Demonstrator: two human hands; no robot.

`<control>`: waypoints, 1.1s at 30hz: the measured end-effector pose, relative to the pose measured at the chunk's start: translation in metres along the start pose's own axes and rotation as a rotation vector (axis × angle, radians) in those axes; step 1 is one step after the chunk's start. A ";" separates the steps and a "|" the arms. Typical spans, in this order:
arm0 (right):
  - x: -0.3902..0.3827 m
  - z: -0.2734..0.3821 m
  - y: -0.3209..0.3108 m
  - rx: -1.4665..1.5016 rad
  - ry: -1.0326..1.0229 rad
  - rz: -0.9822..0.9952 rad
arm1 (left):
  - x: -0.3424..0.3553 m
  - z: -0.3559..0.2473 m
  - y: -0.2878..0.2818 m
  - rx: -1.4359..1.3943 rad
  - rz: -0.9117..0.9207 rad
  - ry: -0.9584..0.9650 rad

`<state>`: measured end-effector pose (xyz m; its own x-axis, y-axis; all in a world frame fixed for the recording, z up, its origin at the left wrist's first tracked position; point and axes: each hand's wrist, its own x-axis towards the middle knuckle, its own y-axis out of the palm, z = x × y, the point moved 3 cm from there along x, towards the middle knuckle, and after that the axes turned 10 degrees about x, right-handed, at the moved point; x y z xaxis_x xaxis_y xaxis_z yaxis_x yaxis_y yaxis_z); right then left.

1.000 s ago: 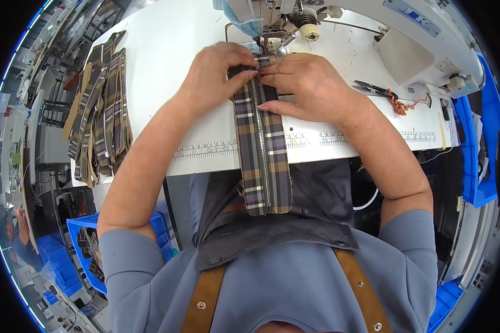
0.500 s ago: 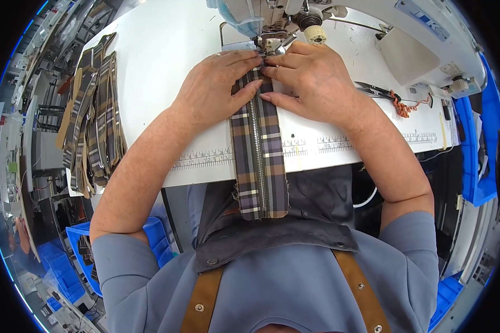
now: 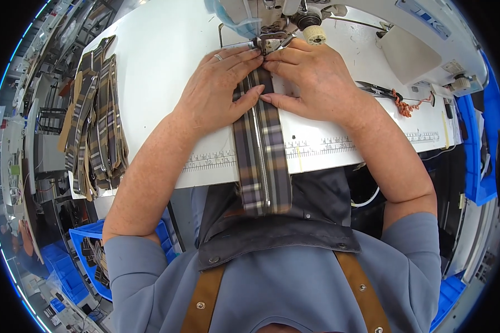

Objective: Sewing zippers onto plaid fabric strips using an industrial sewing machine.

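A long plaid fabric strip [image 3: 276, 155] in brown, grey and white, with a metal zipper [image 3: 259, 139] down its middle, runs from the sewing machine [image 3: 272, 33] over the table's near edge toward my lap. My left hand [image 3: 216, 86] lies on the strip's left side, fingertips close to the presser foot and thumb beside the zipper. On the right edge rests my right hand [image 3: 314, 83], its fingers stretched toward the needle area and its thumb on the cloth. Both hands are open and press down flat. My fingers and the machine head hide the strip's far end.
A pile of similar plaid zipper strips [image 3: 97, 122] hangs over the table's left edge. Dark snips [image 3: 375, 89] with orange cord [image 3: 406, 105] lie right of my right hand. A printed ruler [image 3: 333, 145] crosses the near tabletop. Blue bins [image 3: 86, 236] stand below left.
The strip has slid a little farther toward the machine, and its near end has swung slightly to the right. Both hands stay in nearly the same place on it.
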<state>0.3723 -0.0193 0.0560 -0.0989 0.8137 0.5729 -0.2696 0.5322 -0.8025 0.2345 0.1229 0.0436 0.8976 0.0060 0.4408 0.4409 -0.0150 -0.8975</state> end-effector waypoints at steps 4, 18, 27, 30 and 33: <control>0.001 0.000 0.000 -0.007 0.019 0.031 | 0.000 -0.002 0.000 0.032 0.009 0.030; 0.002 0.002 -0.001 -0.025 0.037 0.034 | -0.003 -0.001 0.001 -0.103 -0.012 -0.044; 0.001 0.001 -0.001 -0.036 0.041 0.027 | -0.002 0.000 0.002 -0.106 -0.031 -0.056; 0.002 0.002 -0.001 -0.038 0.043 0.022 | -0.003 0.001 0.005 -0.126 -0.009 -0.076; 0.002 0.003 0.000 -0.033 0.052 0.028 | -0.004 0.003 0.005 -0.121 -0.027 -0.078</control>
<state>0.3693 -0.0184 0.0581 -0.0554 0.8390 0.5414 -0.2358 0.5159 -0.8236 0.2334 0.1259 0.0376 0.8847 0.0856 0.4583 0.4660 -0.1340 -0.8746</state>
